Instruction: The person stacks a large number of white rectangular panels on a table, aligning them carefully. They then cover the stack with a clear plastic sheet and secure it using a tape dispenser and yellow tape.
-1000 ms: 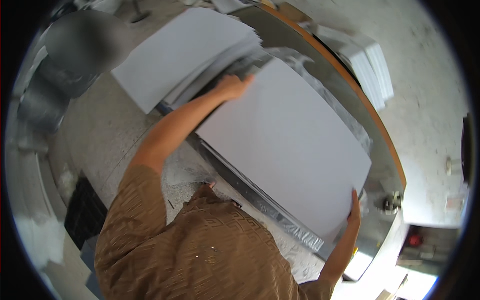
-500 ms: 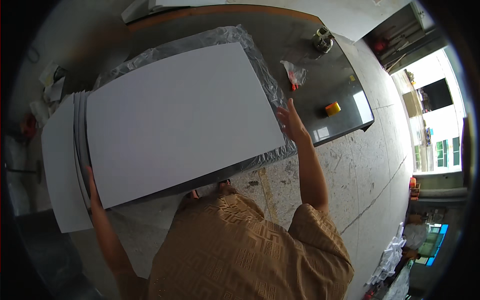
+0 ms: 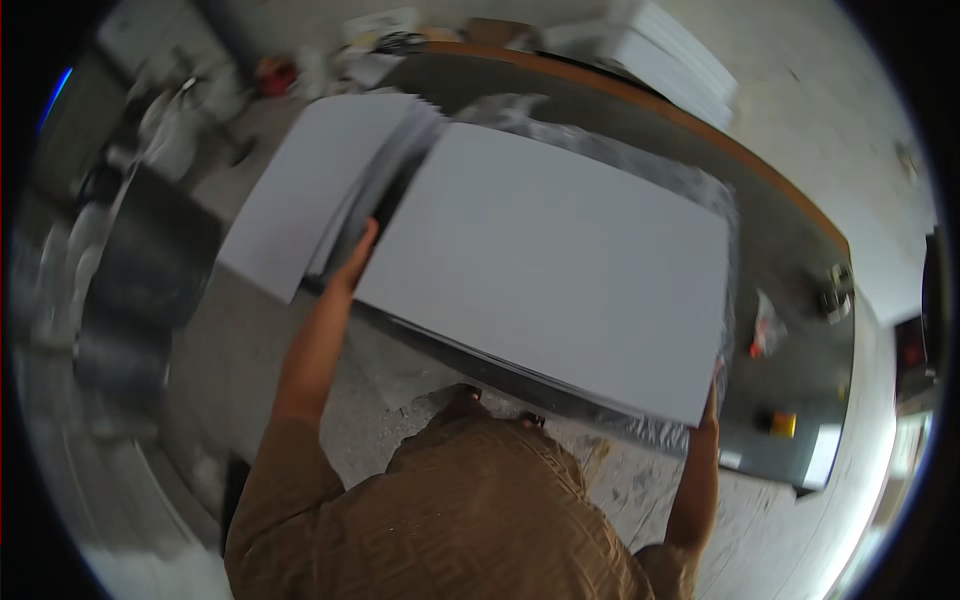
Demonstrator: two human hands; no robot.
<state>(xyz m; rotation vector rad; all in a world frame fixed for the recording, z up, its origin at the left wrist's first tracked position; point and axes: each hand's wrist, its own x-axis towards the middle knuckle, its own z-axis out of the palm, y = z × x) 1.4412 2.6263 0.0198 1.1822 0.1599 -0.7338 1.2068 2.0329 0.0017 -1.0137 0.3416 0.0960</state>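
Note:
A stack of large white sheets [image 3: 550,260] lies on the dark table, its near edge showing several slightly uneven layers. My left hand [image 3: 361,256] rests along the stack's left side, fingers stretched out, in the gap beside a second pile of white sheets [image 3: 310,190]. That pile hangs past the table's near edge, its layers fanned at the side facing me. At the right side of the first stack, my right hand [image 3: 709,402] is upright and seen edge-on against the sheet edges, fingers extended and partly hidden. Crumpled clear plastic film [image 3: 655,170] spreads out from under the stack.
On the right of the dark tabletop [image 3: 760,400] lie a yellow tape roll [image 3: 783,425], a small plastic bag with red [image 3: 767,328] and a metallic object [image 3: 836,295]. More white sheets or boards [image 3: 680,65] stand beyond the orange far edge. A dark panel [image 3: 150,270] is at left.
My view has swung to the left. My right hand, raised beside the stack before, has come against its right edge. My left hand stays at the left edge.

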